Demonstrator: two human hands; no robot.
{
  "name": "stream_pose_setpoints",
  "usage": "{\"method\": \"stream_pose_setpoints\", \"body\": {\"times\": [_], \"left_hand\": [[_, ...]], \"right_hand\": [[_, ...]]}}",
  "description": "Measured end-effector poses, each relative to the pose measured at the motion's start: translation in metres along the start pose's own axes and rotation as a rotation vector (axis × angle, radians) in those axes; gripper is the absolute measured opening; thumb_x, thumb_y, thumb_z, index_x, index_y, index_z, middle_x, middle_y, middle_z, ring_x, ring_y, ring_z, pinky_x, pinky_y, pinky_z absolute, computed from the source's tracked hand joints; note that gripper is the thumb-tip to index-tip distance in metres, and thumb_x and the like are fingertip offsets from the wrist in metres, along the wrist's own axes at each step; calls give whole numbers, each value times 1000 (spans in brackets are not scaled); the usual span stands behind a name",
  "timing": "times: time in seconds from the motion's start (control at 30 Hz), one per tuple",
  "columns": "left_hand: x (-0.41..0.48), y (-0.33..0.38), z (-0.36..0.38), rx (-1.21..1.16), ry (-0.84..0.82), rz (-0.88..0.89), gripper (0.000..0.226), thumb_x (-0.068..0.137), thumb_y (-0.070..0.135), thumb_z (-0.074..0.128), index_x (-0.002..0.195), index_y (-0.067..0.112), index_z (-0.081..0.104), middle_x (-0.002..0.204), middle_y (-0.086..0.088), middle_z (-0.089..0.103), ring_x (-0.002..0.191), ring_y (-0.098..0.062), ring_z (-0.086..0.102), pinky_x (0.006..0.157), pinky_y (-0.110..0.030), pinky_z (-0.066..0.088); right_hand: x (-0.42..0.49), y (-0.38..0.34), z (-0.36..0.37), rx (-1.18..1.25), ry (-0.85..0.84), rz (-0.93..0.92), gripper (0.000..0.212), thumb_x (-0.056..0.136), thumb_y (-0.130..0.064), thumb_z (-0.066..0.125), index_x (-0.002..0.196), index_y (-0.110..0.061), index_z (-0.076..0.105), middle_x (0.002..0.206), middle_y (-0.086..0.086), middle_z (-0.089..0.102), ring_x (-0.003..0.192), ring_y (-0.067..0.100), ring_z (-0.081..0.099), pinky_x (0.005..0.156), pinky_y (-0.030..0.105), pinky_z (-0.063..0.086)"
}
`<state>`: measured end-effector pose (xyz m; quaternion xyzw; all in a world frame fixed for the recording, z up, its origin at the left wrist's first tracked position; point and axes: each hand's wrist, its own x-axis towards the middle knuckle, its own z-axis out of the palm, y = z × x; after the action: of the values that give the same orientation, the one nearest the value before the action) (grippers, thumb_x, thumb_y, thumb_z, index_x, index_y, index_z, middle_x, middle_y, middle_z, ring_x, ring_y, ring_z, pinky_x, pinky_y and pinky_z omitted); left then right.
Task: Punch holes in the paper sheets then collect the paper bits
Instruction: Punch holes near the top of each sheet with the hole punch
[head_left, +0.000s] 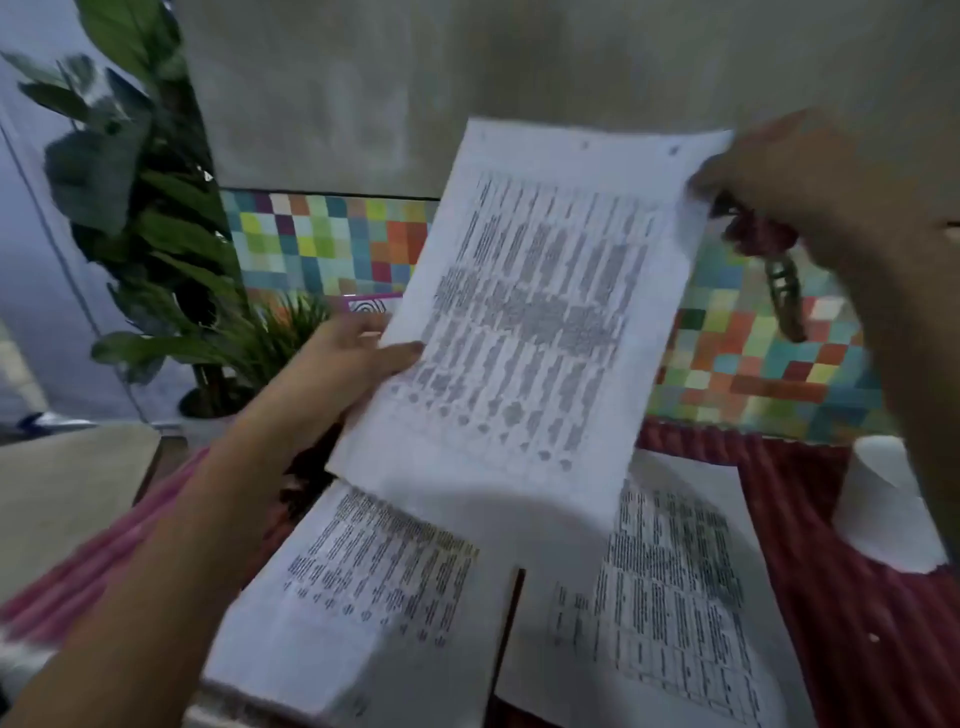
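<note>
White printed paper fills the near ground: a thick stack of sheets (358, 597) lies at the lower left and a second sheet (665, 597) lies beside it to the right, a narrow dark gap between them. Both rest on a red striped cloth (831, 597) that covers the worktop. A torn scrap of white paper (878, 514) sits on the cloth at the right, and one tiny white bit (874, 637) lies nearer, apart from everything else.

Above these, the held sheet (530, 322) hangs in the air, tilted, with small holes showing along its top edge. The left hand (353, 358) pinches its left edge, thumb on the printed face and fingers behind. The right hand (800, 176) is closed at the top right corner, pinching the paper while also gripping a dark red hole punch (763, 244), whose handle hangs down below the fist; the motion blur hides how the punch meets the sheet.

Farther back stand a panel of coloured squares (332, 244), a leafy plant (150, 208) at the left and a grey wall (467, 78).

Judging from this, the risk is in the corner grip: a thin sheet held only at two edges can tear at the fresh holes or slip if the right hand pulls while squeezing. Punched bits could also scatter over the striped cloth, where they would be hard to spot and gather.
</note>
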<state>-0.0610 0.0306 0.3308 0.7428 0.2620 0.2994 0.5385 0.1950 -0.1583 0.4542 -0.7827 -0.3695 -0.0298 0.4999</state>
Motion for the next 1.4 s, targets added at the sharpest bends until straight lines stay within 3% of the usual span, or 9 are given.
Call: {"method": "stream_pose_setpoints", "body": {"times": [0.13,0.23,0.3,0.5,0.7,0.87,0.97,1.23,1.4], "left_hand": [[-39,-22,-47,146,-7,-204,19,85,13,66,104,11,62,65,-5,70,39,-12,54,35,-18,39],[-59,-59,-62,276,-2,-280,16,85,17,69,101,16,67,85,-4,72,74,-20,66,64,-29,52],[-66,-85,-66,368,-36,-304,17,81,22,74,97,20,72,87,-2,75,83,-21,69,77,-37,53],[-71,-134,-53,534,90,-251,5,74,25,80,75,28,75,69,-1,73,56,-12,60,55,-24,40],[-73,-138,-44,754,114,-203,26,75,33,74,65,12,65,53,1,52,49,-13,47,48,-29,29],[-69,-134,-36,822,141,-192,34,76,24,73,56,15,47,52,3,45,48,-11,39,47,-27,24],[-66,-133,-30,717,162,-197,31,78,16,68,55,18,48,47,5,46,47,-8,37,46,-23,25],[-48,-116,-12,923,221,-97,8,84,18,62,86,10,64,73,-2,55,62,-17,50,48,-27,29],[-13,-72,69,715,153,108,33,91,21,58,124,14,59,115,-4,62,102,-20,58,82,-30,48]], "right_hand": [[-11,11,72,-283,-355,89,12,82,-6,59,78,5,61,74,20,62,39,19,46,37,17,37],[-24,50,130,-468,-613,104,19,83,-5,54,70,8,53,74,32,51,49,16,29,45,24,27],[-33,77,155,-464,-684,198,26,82,-6,55,59,-6,42,59,15,39,49,15,29,48,25,26],[-53,127,197,-354,-610,301,14,75,-13,65,88,-10,59,76,7,59,58,17,53,56,28,50],[-54,143,214,-484,-566,250,35,83,-14,57,55,-13,36,54,-1,36,46,12,34,42,22,25],[-54,145,217,-443,-515,237,14,82,-16,58,95,-13,57,63,0,53,55,14,50,49,23,36],[-53,142,220,-471,-514,258,15,82,-17,57,71,-10,49,62,0,50,53,15,49,48,23,37],[-38,145,194,-439,-412,130,8,82,-13,50,77,-11,56,77,3,58,65,17,53,57,25,44],[-16,186,127,-471,-335,209,26,85,-7,46,59,-9,47,59,7,46,55,21,47,56,29,42]]}}
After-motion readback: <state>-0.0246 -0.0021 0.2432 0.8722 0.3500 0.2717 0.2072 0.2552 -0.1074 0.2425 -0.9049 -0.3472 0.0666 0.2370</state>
